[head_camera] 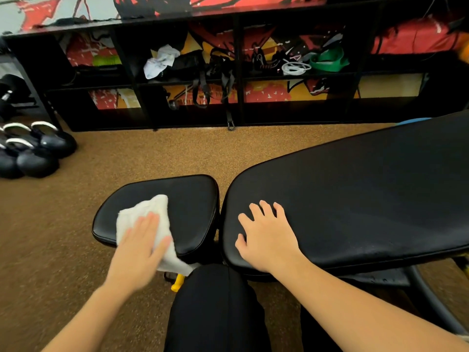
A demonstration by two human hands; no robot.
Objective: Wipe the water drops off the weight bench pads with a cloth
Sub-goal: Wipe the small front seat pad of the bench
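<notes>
White cloth [151,207] (crumpled) lies on the small black seat pad [194,207].

No text, label, brand or number can be read anywhere. Red, yellow and black painted shapes are seen on the wall [266,91] behind the black shelf unit [238,72], but no letters can be made out in them.

Seat pad [193,207] under left hand [138,250]: black leather-like vinyl, smooth, slight sheen. Back pad [368,194] under right hand [266,237]: same vinyl, finer matt grain. Cloth [149,209] under left hand: white, soft, fuzzy. Floor [76,237] left of left hand: brown, speckled, rough. Kettlebells [54,143] far left of left hand: glossy black.
</notes>
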